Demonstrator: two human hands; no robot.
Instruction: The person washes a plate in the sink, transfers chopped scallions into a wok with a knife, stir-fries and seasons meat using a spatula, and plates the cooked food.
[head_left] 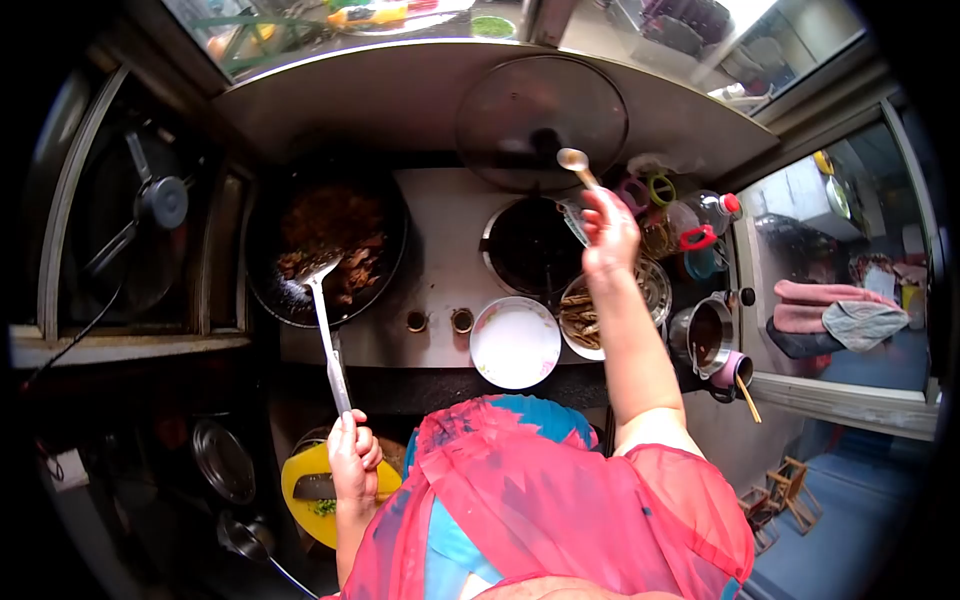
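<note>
My left hand is closed around the handle of a metal wok spatula. The spatula's head rests among browned, chopped food inside a large black wok on the left. My right hand reaches out over the back right of the counter, gripping a small spoon by its handle. Something pale seems to sit in the spoon's bowl, too blurred to name. Behind the spoon, a round glass lid leans against the back wall.
A white plate lies near the counter's front edge, left of a dish of brown food. Jars and a red-capped bottle crowd the right side beside a metal pot. Below left, a knife lies on a yellow board.
</note>
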